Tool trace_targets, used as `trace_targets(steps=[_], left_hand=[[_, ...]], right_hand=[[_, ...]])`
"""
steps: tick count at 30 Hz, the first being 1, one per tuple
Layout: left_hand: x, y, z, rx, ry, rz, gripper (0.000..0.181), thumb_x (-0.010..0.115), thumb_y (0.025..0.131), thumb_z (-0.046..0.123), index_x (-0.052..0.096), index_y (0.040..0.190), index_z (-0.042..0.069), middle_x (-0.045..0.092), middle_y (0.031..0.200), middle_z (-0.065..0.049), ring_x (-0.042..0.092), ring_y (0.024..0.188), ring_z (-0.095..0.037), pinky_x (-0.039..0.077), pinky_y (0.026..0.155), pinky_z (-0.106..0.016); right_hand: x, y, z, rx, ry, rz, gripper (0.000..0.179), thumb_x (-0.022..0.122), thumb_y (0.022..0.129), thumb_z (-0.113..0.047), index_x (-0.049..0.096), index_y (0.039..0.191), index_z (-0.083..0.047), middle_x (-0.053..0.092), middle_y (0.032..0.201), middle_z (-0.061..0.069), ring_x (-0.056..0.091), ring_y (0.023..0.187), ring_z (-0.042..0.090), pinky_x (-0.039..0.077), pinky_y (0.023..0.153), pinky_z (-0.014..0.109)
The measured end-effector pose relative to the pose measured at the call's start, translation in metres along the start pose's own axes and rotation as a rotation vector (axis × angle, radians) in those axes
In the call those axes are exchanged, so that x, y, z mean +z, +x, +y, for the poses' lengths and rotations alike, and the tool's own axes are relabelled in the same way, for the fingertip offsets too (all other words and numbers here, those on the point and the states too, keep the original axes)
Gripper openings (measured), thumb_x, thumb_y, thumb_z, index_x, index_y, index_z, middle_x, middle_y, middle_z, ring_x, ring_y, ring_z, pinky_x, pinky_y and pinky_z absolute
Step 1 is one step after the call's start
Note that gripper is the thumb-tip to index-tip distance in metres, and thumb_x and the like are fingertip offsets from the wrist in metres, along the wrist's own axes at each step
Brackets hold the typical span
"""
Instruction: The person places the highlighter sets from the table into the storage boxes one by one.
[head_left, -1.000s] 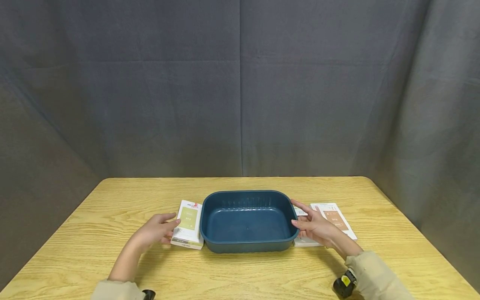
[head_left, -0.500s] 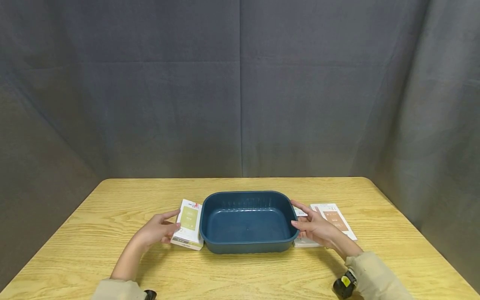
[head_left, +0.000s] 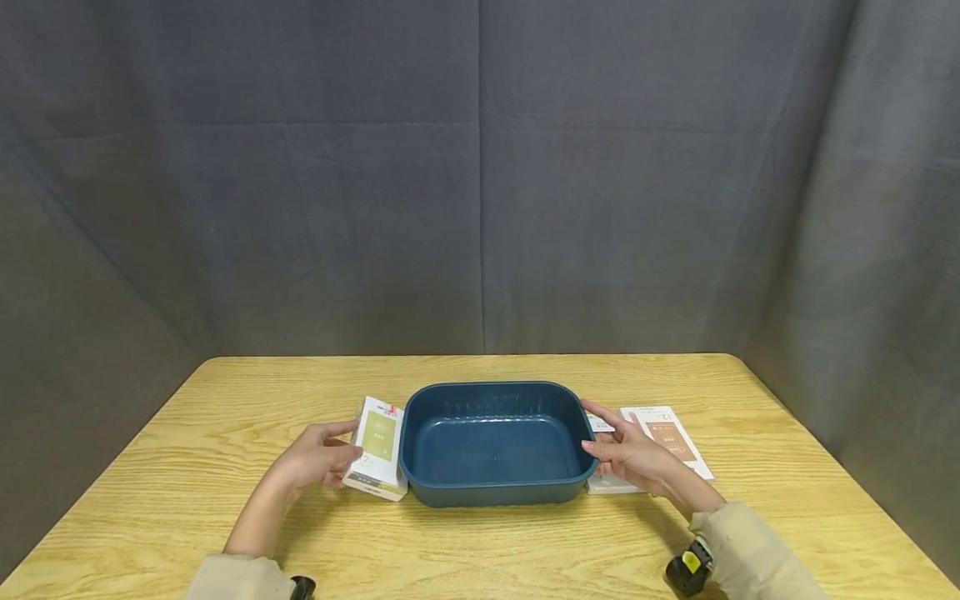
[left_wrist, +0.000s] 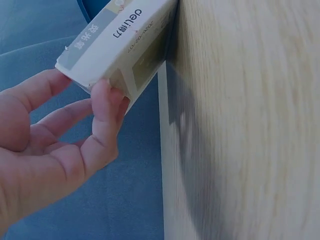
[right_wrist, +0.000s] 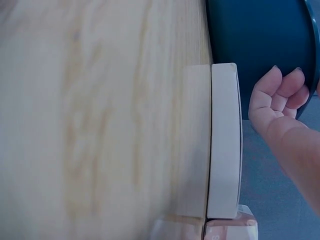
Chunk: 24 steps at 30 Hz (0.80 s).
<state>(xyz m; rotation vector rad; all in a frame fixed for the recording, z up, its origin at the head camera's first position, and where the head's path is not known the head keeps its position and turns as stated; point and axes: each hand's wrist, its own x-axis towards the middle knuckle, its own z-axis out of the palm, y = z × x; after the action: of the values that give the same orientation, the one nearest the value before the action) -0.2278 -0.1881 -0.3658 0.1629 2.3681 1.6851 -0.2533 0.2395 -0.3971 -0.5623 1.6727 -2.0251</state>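
Note:
At the left of the blue plastic bin [head_left: 495, 485], my left hand [head_left: 313, 457] grips a highlighter box [head_left: 381, 442], white with a yellow-green panel. In the left wrist view, the thumb and fingers pinch the end of this box [left_wrist: 120, 42], which is tilted with the gripped side off the table. My right hand [head_left: 630, 454] holds the bin's right rim, thumb over the edge. In the right wrist view, curled fingers [right_wrist: 280, 95] rest against the outer wall of the bin [right_wrist: 260, 40].
Right of the bin lies a white box with a brown panel [head_left: 670, 440]. Another white box [head_left: 611, 484] is partly hidden under my right hand; its long side [right_wrist: 225, 145] shows in the right wrist view. The wooden table [head_left: 480, 550] reaches back to a grey curtain [head_left: 480, 208].
My left hand has moved slightly right and taken hold of the highlighter box. The box's left side has risen a little. The right hand and bin have stayed in place.

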Motion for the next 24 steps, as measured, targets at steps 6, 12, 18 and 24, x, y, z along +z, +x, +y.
trace_targets(steps=[6, 12, 18, 24], left_hand=[[-0.002, 0.001, -0.001, 0.017, -0.013, -0.012, 0.055, 0.051, 0.086, 0.0, 0.026, 0.133, -0.014, 0.053, 0.082, -0.013, 0.044, 0.056, -0.013, 0.045, 0.048, -0.025], [-0.004, 0.002, 0.002, 0.022, -0.01, 0.037, 0.054, 0.051, 0.085, -0.001, 0.029, 0.132, -0.014, 0.051, 0.079, -0.011, 0.045, 0.054, -0.012, 0.044, 0.045, -0.023], [-0.007, 0.003, 0.011, 0.046, 0.001, 0.069, 0.053, 0.052, 0.085, 0.0, 0.03, 0.133, -0.012, 0.052, 0.085, -0.014, 0.046, 0.059, -0.014, 0.048, 0.049, -0.027], [-0.009, 0.002, 0.022, 0.074, 0.044, 0.109, 0.053, 0.053, 0.085, 0.002, 0.032, 0.131, -0.012, 0.056, 0.093, -0.019, 0.051, 0.064, -0.015, 0.049, 0.05, -0.029]], right_hand=[[0.0, 0.0, 0.0, 0.004, 0.008, 0.005, 0.076, 0.048, 0.089, 0.004, -0.008, 0.14, 0.0, 0.063, 0.086, 0.007, 0.06, 0.075, 0.016, 0.048, 0.063, 0.027], [-0.001, 0.001, 0.0, 0.02, 0.018, 0.012, 0.076, 0.047, 0.089, 0.005, -0.008, 0.141, -0.001, 0.063, 0.086, 0.006, 0.06, 0.075, 0.016, 0.048, 0.063, 0.027], [-0.002, 0.001, 0.0, 0.016, 0.006, 0.022, 0.076, 0.049, 0.089, 0.003, -0.007, 0.141, -0.001, 0.062, 0.086, 0.006, 0.06, 0.075, 0.016, 0.047, 0.063, 0.027], [-0.004, 0.002, 0.001, 0.014, 0.003, 0.014, 0.078, 0.05, 0.089, 0.003, -0.008, 0.141, 0.0, 0.063, 0.089, 0.008, 0.06, 0.076, 0.017, 0.048, 0.064, 0.027]])
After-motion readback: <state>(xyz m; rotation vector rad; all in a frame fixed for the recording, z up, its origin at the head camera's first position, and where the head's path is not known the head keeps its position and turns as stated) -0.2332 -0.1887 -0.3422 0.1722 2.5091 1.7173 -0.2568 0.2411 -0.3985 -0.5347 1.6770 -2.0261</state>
